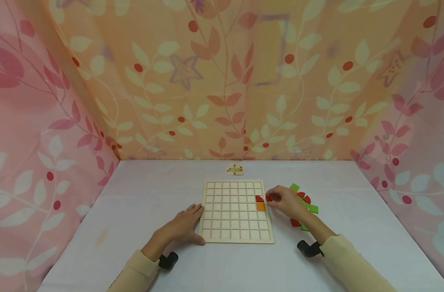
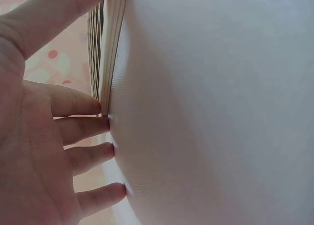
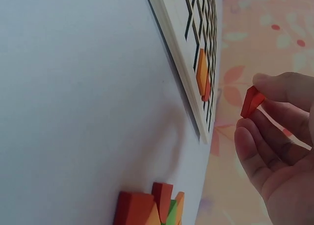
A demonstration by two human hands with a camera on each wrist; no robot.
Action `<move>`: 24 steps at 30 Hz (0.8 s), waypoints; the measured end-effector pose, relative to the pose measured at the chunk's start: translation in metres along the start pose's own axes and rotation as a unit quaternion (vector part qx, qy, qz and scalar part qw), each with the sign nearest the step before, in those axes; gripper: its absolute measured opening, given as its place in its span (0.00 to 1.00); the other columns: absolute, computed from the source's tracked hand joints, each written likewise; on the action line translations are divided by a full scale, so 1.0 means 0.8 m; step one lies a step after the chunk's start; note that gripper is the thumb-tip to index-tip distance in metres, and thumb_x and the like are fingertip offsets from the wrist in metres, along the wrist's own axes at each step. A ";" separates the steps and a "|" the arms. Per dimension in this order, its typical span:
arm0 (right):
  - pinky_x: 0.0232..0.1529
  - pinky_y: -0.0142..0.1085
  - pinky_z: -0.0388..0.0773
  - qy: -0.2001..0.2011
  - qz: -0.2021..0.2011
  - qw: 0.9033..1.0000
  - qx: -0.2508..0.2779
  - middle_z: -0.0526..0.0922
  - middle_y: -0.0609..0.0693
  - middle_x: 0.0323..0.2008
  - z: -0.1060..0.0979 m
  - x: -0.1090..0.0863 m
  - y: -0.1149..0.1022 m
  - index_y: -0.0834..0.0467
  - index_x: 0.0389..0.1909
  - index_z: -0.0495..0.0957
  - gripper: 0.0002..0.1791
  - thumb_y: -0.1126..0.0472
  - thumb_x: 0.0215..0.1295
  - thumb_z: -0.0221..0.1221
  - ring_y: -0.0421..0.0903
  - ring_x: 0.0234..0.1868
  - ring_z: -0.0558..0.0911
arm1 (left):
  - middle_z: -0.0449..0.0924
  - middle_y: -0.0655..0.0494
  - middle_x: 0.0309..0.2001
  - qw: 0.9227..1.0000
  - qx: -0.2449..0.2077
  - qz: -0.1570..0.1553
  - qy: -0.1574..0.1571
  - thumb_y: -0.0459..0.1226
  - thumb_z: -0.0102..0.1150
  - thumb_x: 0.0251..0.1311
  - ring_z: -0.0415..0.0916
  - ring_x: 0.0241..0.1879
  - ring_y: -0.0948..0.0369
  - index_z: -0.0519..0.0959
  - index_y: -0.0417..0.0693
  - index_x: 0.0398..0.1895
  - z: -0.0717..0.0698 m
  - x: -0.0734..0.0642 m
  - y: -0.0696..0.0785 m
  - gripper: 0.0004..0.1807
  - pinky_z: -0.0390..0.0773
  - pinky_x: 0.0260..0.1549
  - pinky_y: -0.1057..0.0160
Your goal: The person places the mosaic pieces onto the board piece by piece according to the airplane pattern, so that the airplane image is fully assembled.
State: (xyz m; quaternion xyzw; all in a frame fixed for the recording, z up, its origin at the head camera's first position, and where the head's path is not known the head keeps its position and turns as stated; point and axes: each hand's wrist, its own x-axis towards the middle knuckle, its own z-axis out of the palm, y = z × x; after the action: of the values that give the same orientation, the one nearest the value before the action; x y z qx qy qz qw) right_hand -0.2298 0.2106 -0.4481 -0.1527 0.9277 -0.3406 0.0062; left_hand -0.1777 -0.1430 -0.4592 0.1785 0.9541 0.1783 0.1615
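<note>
A pale wooden grid board lies on the table. Near its right edge, an orange square block and a red quarter-round block sit in neighbouring cells. My right hand pinches a small red block between thumb and fingertips, raised just off the board's right edge. My left hand lies with fingers spread at the board's left side; in the left wrist view its fingertips are right at the board's edge and on the cloth.
Loose red, green and orange blocks lie in a heap to the right, partly behind the right forearm. A small picture card with a coloured grid pattern lies beyond the board. Flowered curtains enclose the white table.
</note>
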 end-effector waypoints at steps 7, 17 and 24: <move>0.41 0.31 0.79 -0.015 -0.007 1.000 0.023 0.83 0.51 0.39 0.011 -0.002 0.000 0.62 0.43 0.83 0.13 0.65 0.56 0.68 0.44 0.38 0.79 | 0.55 0.42 0.75 1.000 -0.001 0.001 0.001 0.52 0.77 0.41 0.48 0.76 0.44 0.57 0.37 0.74 0.001 -0.001 -0.002 0.59 0.55 0.71 0.39; 0.41 0.32 0.80 -0.023 0.004 0.999 0.040 0.84 0.51 0.39 0.016 -0.004 -0.005 0.62 0.44 0.81 0.15 0.64 0.55 0.69 0.43 0.38 0.79 | 0.55 0.41 0.75 1.000 -0.001 0.001 0.002 0.52 0.77 0.41 0.48 0.76 0.43 0.57 0.37 0.74 0.000 0.001 -0.001 0.59 0.55 0.70 0.39; 0.40 0.27 0.78 -0.034 0.003 0.998 0.050 0.84 0.49 0.39 0.018 -0.006 -0.006 0.59 0.46 0.83 0.15 0.64 0.56 0.68 0.42 0.38 0.78 | 0.55 0.41 0.75 1.000 0.001 -0.002 0.003 0.52 0.78 0.41 0.49 0.76 0.43 0.57 0.37 0.73 0.001 0.000 -0.001 0.59 0.55 0.70 0.39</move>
State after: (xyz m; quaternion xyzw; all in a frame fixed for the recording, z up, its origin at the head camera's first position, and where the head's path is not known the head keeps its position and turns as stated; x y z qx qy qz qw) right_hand -0.2224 0.1989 -0.4566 -0.1608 0.9092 -0.3812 0.0461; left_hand -0.1778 -0.1436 -0.4606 0.1767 0.9550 0.1773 0.1588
